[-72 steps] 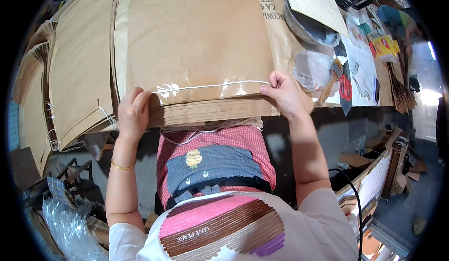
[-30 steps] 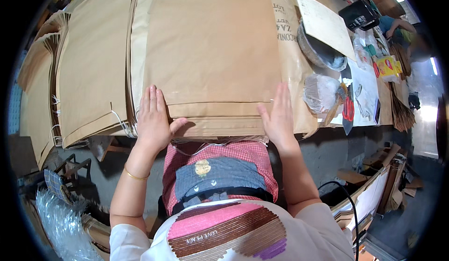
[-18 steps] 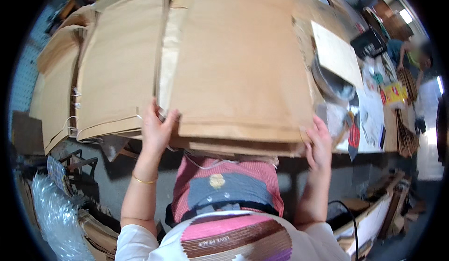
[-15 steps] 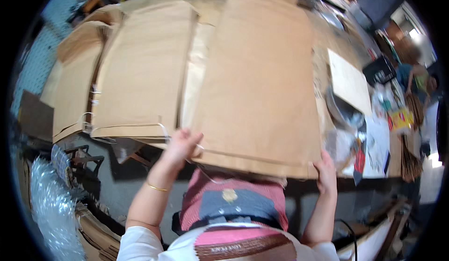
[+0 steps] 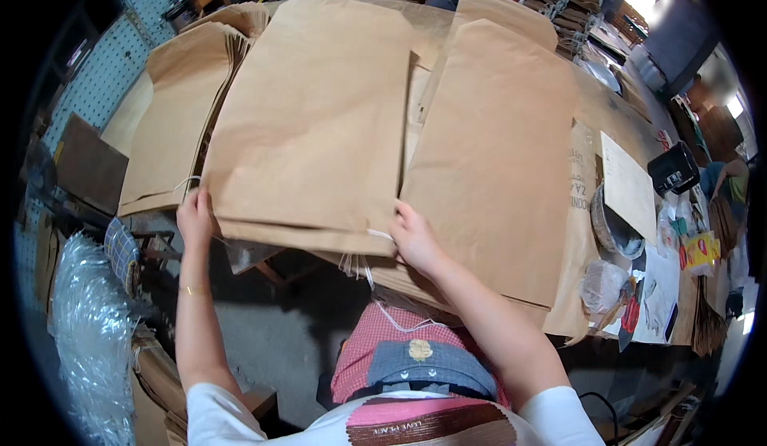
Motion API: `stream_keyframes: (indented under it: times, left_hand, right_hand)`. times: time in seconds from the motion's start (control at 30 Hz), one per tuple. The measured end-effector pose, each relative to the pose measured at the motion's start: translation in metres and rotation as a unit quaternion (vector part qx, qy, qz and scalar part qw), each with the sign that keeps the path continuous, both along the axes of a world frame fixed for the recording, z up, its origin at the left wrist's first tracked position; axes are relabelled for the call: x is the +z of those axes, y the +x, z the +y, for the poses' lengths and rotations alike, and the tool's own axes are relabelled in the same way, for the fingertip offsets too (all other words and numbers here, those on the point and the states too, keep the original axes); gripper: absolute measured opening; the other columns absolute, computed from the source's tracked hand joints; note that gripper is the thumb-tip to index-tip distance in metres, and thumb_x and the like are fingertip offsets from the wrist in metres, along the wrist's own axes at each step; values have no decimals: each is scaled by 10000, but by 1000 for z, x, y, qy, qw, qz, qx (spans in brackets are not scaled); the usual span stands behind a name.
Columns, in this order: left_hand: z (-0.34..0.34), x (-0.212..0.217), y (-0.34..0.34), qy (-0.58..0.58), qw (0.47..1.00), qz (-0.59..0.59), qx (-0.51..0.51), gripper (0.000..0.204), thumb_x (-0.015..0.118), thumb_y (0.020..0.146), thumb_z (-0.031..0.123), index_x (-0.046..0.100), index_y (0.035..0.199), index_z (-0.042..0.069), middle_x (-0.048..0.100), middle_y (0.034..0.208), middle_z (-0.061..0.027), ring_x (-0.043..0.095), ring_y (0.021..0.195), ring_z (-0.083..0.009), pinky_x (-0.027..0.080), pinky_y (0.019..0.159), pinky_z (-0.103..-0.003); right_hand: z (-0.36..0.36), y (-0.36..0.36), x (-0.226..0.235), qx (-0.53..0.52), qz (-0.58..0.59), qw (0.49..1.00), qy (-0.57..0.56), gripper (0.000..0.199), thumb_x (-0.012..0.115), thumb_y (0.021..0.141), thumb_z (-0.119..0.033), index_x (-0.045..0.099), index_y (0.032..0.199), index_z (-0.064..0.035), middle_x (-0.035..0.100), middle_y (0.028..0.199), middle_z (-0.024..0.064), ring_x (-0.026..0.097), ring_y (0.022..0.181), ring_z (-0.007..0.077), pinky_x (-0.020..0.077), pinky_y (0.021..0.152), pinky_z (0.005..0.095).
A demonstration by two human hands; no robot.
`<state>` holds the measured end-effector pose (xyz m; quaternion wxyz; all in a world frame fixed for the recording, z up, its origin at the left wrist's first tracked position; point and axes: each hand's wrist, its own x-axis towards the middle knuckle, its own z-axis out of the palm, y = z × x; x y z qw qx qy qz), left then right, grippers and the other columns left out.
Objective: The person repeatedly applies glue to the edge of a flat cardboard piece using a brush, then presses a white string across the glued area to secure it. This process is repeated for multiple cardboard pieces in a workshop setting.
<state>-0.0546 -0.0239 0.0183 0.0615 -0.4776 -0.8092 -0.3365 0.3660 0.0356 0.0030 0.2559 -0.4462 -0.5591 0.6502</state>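
A large brown kraft paper bag [image 5: 311, 126] lies on top of the middle stack, its near edge at the table's front. My left hand [image 5: 197, 218] is closed on its near left corner. At its near right corner my right hand [image 5: 414, 234] is closed, beside a white string [image 5: 379, 233]. More white strings [image 5: 363, 266] dangle below this edge. Another stack of kraft bags [image 5: 495, 166] lies to the right, partly under my right forearm. On the left sits a third stack [image 5: 172, 118], with a string at its near corner.
On the table's right are a bowl [image 5: 607, 226] with a pale board [image 5: 627, 186] over it, red-handled scissors [image 5: 629, 318], a black box [image 5: 673, 168] and a yellow packet [image 5: 701, 253]. Clear plastic strips [image 5: 92, 326] are heaped at lower left. People are partly visible beyond the table.
Both hands have left the right-hand bag and moved left to the middle one, now gripping its near corners. The view has shifted, so the stacks appear farther right.
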Motion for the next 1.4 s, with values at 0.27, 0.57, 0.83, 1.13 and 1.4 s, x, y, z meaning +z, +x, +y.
stream_keyframes:
  times: [0.27,0.57,0.83,1.13,1.4]
  left_hand:
    - [50,17,64,-239,946,213,53,500,563,888,338,504,1256,6,518,1298,-177,487,1179,-347,406,957,-469]
    - [-19,-1,256,-124,916,79,-374,453,589,866,175,466,1251,-29,514,1261,-209,449,1215,-375,290,1067,-491]
    - [-47,1,345,19,795,19,-606,322,678,743,20,593,1053,6,642,1005,-149,606,900,-350,482,773,-411]
    - [-69,-110,361,-348,751,151,-541,258,631,770,154,664,1000,43,659,882,-160,640,781,-321,514,644,-428]
    - [-78,-117,351,-191,787,63,-583,144,638,711,53,703,840,52,654,909,-143,624,802,-322,499,664,-413]
  right_hand:
    - [-44,-2,-6,34,-13,999,18,453,553,898,-129,437,1315,6,596,736,100,579,600,159,493,546,300]
    - [-126,305,65,-291,-396,822,288,156,567,852,-36,670,963,1,620,833,90,580,768,191,448,677,292]
    - [-166,391,39,-249,-652,647,308,454,606,702,62,620,1129,-92,561,920,139,588,843,341,478,737,406]
    - [-55,438,68,-592,-219,710,312,194,739,791,-141,662,870,18,628,691,31,535,536,84,429,502,242]
    - [6,474,49,-546,-422,659,300,292,726,813,-256,630,752,13,595,579,42,528,462,101,410,446,260]
